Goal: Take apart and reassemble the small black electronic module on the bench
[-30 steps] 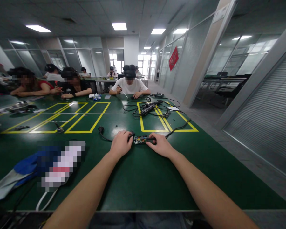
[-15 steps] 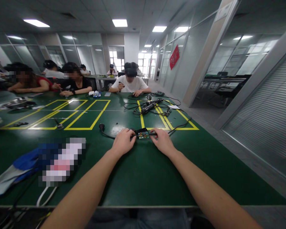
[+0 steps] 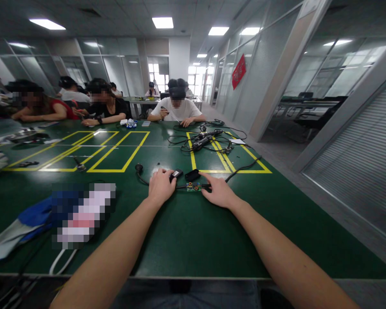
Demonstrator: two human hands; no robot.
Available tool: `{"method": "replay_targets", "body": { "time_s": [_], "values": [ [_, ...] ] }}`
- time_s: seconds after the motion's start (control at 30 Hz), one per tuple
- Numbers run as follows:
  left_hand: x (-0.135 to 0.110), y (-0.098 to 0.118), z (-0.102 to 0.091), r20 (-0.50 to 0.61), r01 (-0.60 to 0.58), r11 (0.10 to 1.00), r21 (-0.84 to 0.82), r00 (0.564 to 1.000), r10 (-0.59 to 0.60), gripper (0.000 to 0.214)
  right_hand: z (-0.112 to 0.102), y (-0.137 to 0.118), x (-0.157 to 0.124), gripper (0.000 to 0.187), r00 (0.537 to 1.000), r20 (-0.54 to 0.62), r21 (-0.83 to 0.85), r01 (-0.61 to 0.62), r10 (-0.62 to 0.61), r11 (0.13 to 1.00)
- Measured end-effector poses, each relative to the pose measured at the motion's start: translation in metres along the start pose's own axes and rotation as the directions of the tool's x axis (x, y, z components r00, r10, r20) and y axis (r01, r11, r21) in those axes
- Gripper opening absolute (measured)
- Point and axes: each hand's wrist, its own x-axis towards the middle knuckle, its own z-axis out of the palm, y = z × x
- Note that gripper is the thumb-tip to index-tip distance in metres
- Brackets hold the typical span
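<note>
A small green circuit board [image 3: 193,186] lies on the green table [image 3: 193,240] between my hands, with black cables running out of both its ends. Two black casing halves lie just behind it: one [image 3: 176,174] by my left fingertips, the other [image 3: 192,174] a little to the right. My left hand [image 3: 160,186] rests curled on the table, fingers on the left cable and touching the left casing half. My right hand [image 3: 218,192] presses the right cable [image 3: 241,168] down beside the board.
A black plug [image 3: 138,167] lies left of my hands. A tangle of cables and black adapters [image 3: 202,140] sits inside yellow floor-tape boxes [image 3: 122,150] further back. A blue and white cloth [image 3: 22,231] lies at the near left. Several people sit along the far side.
The black casing has come off the board and now lies in two halves behind it. My left hand has shifted slightly left; the view has tilted up a little.
</note>
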Motion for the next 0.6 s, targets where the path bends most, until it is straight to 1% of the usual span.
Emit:
{"method": "replay_targets", "body": {
  "time_s": [0.07,0.13,0.17,0.2,0.27,0.33,0.4,0.5,0.6],
  "values": [
    [0.001,-0.002,0.001,0.026,0.02,1.0,0.005,0.999,-0.02,0.037,-0.001,-0.002,0.0,0.063,1.0,0.029,-0.016,0.011,-0.01,1.0],
    [0.001,-0.003,0.0,-0.007,0.031,1.0,0.006,0.999,-0.031,0.037,-0.002,-0.003,-0.001,0.052,0.998,0.054,-0.019,0.029,-0.028,0.999],
    [0.001,-0.003,0.0,-0.037,0.024,1.0,0.003,0.999,-0.024,0.037,-0.003,-0.003,-0.001,0.051,0.998,0.057,-0.02,0.036,-0.034,0.999],
    [0.001,-0.003,-0.001,-0.066,0.001,1.0,-0.002,0.998,-0.001,0.036,-0.003,-0.003,-0.001,0.054,0.998,0.055,-0.025,0.038,-0.036,0.999],
    [-0.003,0.001,-0.003,-0.086,-0.1,0.995,-0.016,0.991,0.098,0.034,-0.003,-0.003,-0.001,0.067,0.999,0.043,-0.049,0.032,-0.03,0.998],
    [-0.008,0.008,-0.006,-0.046,-0.229,0.973,-0.02,0.973,0.227,0.03,-0.003,-0.004,-0.001,0.078,0.999,0.038,-0.087,0.018,-0.014,0.996],
    [-0.015,0.017,-0.008,0.008,-0.313,0.95,0.0,0.95,0.313,0.028,-0.002,-0.005,-0.001,0.076,0.999,0.048,-0.126,0.004,0.002,0.992],
    [-0.022,0.027,-0.008,0.09,-0.355,0.935,0.015,0.931,0.353,0.026,-0.001,-0.007,0.0,0.072,0.998,0.067,-0.165,-0.004,0.016,0.986],
    [-0.022,0.027,-0.006,0.152,-0.37,0.929,-0.021,0.917,0.369,0.027,0.0,-0.011,0.001,0.071,0.997,0.076,-0.2,0.004,0.011,0.98]
  ]
}}
